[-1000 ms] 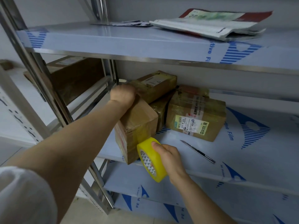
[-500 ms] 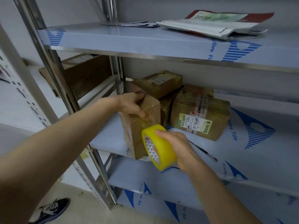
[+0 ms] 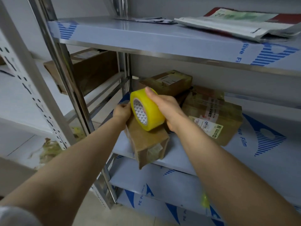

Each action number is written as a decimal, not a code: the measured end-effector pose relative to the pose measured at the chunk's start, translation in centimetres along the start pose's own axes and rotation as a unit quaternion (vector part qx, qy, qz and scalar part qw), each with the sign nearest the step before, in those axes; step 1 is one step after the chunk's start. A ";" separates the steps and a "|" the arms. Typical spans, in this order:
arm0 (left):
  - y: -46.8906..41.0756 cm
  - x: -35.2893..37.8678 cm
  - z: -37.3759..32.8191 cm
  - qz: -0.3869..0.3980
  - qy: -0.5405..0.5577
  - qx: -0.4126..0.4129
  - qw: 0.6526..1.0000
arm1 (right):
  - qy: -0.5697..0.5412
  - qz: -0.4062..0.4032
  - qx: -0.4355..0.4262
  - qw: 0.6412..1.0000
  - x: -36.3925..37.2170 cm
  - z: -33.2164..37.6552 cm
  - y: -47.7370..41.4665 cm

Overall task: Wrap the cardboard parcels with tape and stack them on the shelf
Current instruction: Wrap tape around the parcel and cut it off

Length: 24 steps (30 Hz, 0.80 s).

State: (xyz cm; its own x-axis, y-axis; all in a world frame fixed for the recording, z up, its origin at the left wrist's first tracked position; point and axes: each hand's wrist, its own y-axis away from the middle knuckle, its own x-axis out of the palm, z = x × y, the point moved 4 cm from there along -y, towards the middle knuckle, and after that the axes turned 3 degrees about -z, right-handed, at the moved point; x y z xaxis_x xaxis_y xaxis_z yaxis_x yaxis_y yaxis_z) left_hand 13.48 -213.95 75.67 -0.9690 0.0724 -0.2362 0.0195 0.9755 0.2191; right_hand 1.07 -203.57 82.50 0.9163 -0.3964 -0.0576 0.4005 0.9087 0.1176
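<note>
Since a second ago I have lifted the tape roll (image 3: pixel 147 110) from low against the front of the parcel (image 3: pixel 146 142) to above its far end. The parcel, which stood upright then, now lies tipped with its near end towards me. My left hand (image 3: pixel 122 110) has slid from the parcel's top to its far left edge.

My right hand (image 3: pixel 166 110) is clamped on the tape roll, thumb laid over the yellow outer band and fingers wrapped beneath it; the printed core faces left, towards my other hand. My left hand grips the parcel at that far left edge, fingers curled round the cardboard, though the roll hides part of them. I cannot make out a strand of tape between roll and parcel.

The parcel rests on the middle shelf (image 3: pixel 285 160), its near end jutting past the shelf's front lip. Just right of the parcel and a little behind it sits a labelled parcel (image 3: pixel 216 115), white sticker on its front face. Behind the parcel, against the wall, a rear parcel (image 3: pixel 169 82) lies on top of other cardboard. Above the parcel runs the top shelf (image 3: pixel 130 36), with papers (image 3: pixel 236 22) lying up to the right. Left of the parcel, beyond the steel posts, a large box (image 3: pixel 94 72) sits on the neighbouring rack.
</note>
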 end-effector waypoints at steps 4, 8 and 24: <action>-1.2 0.3 0.4 -0.026 0.002 0.010 1.000 | -0.025 0.041 0.008 0.999 0.8 -1.3 -0.8; -1.4 0.5 0.3 -0.028 0.008 0.024 0.999 | -0.031 0.026 0.008 0.999 0.3 -0.3 0.8; -1.6 0.9 0.2 -0.016 -0.053 0.054 0.997 | 0.086 -0.028 0.071 0.993 -4.0 -11.0 13.5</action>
State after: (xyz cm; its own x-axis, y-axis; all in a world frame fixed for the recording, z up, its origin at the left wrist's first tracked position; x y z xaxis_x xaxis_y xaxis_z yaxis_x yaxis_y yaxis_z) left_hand 12.60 -215.36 74.93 -0.9379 0.0566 -0.3423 0.0206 0.9940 0.1078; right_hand 2.72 -188.27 73.41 0.8832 -0.4058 -0.2351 0.4581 0.8539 0.2469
